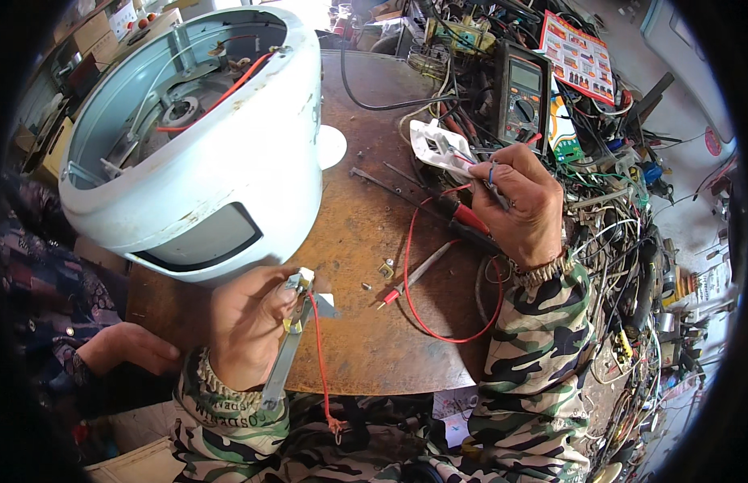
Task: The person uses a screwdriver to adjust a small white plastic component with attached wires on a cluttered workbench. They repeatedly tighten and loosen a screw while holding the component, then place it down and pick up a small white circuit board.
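Observation:
My left hand (pixel 247 322) grips a small white switch-like component (pixel 300 283) with a long metal strip (pixel 275 378) and a red wire hanging from it. My right hand (pixel 519 205) pinches a white plastic part (pixel 430 147) and thin wires, just above red-handled pliers (pixel 469 217). A large white cylindrical appliance housing (pixel 269 153), open on top with internal wiring, stands beside my left hand. A probe with a red collar (pixel 414 278), a looped red wire and small metal bits lie between my hands on the wooden table (pixel 366 354).
Another person's hand (pixel 136 346) and patterned sleeve are at the left edge. A multimeter (pixel 520 101) and colourful leaflet (pixel 579 52) lie at the upper right among tangled cables. Dense wires and parts (pixel 631 298) line the right side. Boxes (pixel 96 28) sit at the upper left.

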`<state>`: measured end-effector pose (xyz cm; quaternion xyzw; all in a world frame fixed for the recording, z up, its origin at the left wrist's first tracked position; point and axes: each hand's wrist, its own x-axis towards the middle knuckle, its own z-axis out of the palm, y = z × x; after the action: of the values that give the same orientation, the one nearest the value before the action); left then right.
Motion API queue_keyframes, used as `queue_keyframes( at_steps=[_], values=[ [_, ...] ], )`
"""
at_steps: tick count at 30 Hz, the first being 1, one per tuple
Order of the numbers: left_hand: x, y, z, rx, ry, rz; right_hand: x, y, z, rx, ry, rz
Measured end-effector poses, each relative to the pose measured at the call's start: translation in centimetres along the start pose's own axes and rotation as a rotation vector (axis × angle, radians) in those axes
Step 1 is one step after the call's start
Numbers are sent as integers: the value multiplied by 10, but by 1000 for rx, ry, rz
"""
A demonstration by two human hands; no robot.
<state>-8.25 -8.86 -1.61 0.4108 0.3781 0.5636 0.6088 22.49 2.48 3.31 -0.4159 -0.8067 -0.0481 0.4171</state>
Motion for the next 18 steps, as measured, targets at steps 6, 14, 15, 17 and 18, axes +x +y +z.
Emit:
queue_keyframes(
  at_steps=[6, 14, 15, 17, 18],
  values=[
    [-2, 3, 3, 23, 16, 2, -4, 13, 9, -87, -75, -95],
    [-1, 11, 7, 27, -29, -47, -12, 9, 2, -211, -253, -1],
    [-1, 9, 7, 28, -29, -47, -10, 0, -2, -200, -259, 4],
    [-4, 9, 8, 7, 14, -34, 1, -19, 2, -138, -279, -12],
    [-9, 9, 7, 4, 62, -17, 10, -18, 14, -4, -367, -84]
  ],
)
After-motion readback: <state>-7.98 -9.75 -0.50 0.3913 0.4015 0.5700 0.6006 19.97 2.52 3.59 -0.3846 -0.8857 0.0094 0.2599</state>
